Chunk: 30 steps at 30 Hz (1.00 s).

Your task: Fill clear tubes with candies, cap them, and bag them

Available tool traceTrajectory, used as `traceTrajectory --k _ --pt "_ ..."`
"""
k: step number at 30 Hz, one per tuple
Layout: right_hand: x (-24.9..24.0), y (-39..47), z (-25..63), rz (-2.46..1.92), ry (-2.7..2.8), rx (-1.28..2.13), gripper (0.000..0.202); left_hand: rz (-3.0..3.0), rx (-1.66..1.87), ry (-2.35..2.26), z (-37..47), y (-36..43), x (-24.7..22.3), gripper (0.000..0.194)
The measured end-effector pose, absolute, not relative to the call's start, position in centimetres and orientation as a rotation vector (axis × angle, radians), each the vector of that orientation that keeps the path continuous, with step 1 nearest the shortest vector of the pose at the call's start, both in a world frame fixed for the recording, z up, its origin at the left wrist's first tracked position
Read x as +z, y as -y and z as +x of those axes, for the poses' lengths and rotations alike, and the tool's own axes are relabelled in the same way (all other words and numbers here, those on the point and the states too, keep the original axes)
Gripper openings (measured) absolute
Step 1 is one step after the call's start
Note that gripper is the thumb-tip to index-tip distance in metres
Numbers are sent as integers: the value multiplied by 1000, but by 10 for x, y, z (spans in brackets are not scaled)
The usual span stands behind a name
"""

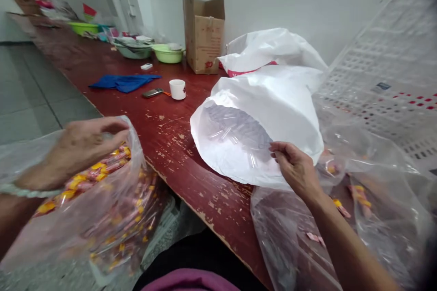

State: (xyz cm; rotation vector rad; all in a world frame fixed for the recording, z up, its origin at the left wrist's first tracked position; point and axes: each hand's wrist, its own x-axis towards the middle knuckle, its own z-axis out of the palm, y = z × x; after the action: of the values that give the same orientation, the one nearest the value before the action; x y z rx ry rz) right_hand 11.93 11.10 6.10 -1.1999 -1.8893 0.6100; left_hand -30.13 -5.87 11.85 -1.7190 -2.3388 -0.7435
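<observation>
Beside the right grip, the white sack [273,95] looks like matt, creased plastic; beneath, the table [164,141] has chipped, glossy paint.

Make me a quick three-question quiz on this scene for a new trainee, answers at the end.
1. True or false: the left hand is at a clear bag of wrapped pieces.
2. What colour is the cloth on the table? A) green; B) blue; C) white.
3. Fill in: the right hand is at the ____ of the white sack with clear tubes inside.

Key: 1 true; 2 B; 3 opening.
</observation>
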Motion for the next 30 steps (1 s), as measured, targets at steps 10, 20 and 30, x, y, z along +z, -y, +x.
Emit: traceTrajectory --k 10,20,30 --pt "22 -185 13 -1644 2385 181 35 -2485 -443 1807 -140 -158 30 33" --pt "13 -179 30 -1608 2507 243 40 -2624 -549 1853 -152 -161 14 13" --pt "27 -138 46 -1202 2386 623 38 -2593 -1350 2349 -147 -123 4 47"
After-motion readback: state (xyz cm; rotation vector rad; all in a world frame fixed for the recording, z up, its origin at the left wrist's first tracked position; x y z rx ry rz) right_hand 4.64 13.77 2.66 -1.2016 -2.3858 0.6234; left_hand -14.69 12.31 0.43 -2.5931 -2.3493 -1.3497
